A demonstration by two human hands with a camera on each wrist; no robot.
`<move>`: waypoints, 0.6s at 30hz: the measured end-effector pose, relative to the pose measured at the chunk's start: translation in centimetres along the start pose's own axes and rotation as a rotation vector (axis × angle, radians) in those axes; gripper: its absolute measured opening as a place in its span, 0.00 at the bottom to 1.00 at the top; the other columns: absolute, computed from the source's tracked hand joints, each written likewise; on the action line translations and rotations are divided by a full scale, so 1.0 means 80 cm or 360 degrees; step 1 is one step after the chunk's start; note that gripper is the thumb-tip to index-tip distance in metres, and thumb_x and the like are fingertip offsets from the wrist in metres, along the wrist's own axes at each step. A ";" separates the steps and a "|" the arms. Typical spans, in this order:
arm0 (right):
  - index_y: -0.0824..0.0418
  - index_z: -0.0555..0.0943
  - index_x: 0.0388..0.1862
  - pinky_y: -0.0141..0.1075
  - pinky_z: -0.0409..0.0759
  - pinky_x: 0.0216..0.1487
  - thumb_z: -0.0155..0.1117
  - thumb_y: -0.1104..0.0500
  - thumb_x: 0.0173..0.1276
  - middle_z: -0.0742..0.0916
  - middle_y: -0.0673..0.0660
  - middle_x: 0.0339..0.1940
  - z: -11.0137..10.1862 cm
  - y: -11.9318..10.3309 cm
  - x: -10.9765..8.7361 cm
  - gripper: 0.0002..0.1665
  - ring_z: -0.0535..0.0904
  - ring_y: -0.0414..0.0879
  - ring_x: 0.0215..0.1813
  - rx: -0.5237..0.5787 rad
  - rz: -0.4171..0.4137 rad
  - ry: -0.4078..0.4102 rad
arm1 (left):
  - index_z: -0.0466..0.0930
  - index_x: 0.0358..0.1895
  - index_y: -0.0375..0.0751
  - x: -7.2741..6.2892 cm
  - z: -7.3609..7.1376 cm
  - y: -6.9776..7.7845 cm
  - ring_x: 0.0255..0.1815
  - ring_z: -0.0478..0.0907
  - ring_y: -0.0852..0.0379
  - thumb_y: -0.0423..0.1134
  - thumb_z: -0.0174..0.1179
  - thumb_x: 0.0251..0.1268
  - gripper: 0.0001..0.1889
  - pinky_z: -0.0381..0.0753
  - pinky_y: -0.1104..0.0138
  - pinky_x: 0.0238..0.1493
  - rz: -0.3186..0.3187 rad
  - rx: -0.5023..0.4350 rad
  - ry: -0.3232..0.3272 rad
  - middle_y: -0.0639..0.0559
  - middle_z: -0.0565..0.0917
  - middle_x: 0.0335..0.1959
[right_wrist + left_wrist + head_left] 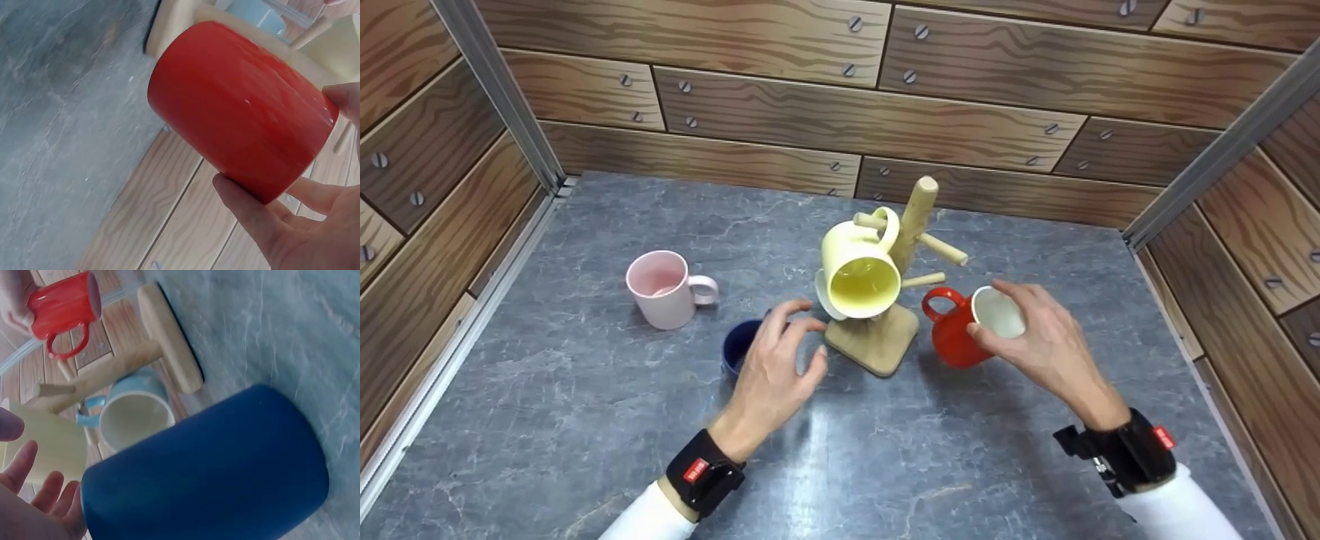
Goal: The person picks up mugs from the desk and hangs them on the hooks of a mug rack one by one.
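Note:
My right hand holds a red mug near its rim, thumb on one side and fingers on the other. The mug leans, its white inside facing up and its handle toward the wooden mug stand. In the right wrist view it is off the table. My left hand has loosely bent fingers and grips nothing. It partly hides a dark blue mug standing on the table; contact is unclear. A yellow mug hangs by its handle from a peg. Behind it, a light blue mug appears to hang as well.
To the left stands a pink mug on the grey marbled table, handle pointing right. Bare pegs stick out from the stand's right side. Wood-patterned walls enclose the table at the back and sides.

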State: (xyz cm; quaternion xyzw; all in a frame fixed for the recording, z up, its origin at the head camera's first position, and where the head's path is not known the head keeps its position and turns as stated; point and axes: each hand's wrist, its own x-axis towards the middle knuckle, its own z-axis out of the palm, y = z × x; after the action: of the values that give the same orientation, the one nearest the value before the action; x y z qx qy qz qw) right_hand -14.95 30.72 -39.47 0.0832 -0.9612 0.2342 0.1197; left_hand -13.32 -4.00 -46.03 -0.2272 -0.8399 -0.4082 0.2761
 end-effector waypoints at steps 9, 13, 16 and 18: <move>0.55 0.79 0.70 0.43 0.78 0.38 0.74 0.40 0.65 0.84 0.57 0.59 -0.005 -0.020 -0.013 0.39 0.81 0.53 0.46 0.0149 0.0018 -0.0138 | 0.81 0.54 0.39 -0.006 0.013 0.003 0.57 0.81 0.48 0.36 0.69 0.62 0.18 0.82 0.56 0.62 0.0055 -0.0013 -0.0265 0.44 0.80 0.57; 0.54 0.80 0.69 0.44 0.79 0.41 0.75 0.40 0.64 0.84 0.56 0.59 -0.004 -0.028 -0.016 0.38 0.80 0.52 0.48 0.0204 0.0015 -0.0155 | 0.79 0.57 0.39 -0.007 0.018 0.004 0.55 0.81 0.50 0.38 0.70 0.62 0.21 0.83 0.57 0.58 0.0078 -0.0049 -0.0339 0.46 0.79 0.56; 0.55 0.80 0.68 0.45 0.80 0.44 0.76 0.41 0.64 0.85 0.56 0.59 -0.002 -0.032 -0.018 0.37 0.81 0.53 0.50 0.0218 0.0008 -0.0150 | 0.79 0.58 0.39 -0.008 0.022 0.006 0.56 0.81 0.50 0.38 0.70 0.62 0.21 0.83 0.58 0.58 0.0066 -0.0080 -0.0376 0.47 0.79 0.57; 0.55 0.80 0.68 0.46 0.82 0.45 0.77 0.42 0.63 0.85 0.56 0.58 -0.001 -0.034 -0.019 0.37 0.82 0.52 0.50 0.0228 0.0002 -0.0149 | 0.79 0.58 0.40 -0.009 0.025 0.008 0.57 0.80 0.51 0.39 0.70 0.62 0.22 0.82 0.58 0.60 0.0053 -0.0091 -0.0398 0.47 0.79 0.58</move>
State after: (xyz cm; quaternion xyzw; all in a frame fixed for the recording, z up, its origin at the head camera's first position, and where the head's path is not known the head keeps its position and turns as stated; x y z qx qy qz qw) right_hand -12.91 28.50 -38.66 0.1018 -0.9465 0.2984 0.0682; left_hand -12.98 -2.14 -47.14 -0.2980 -0.8519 -0.3959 0.1693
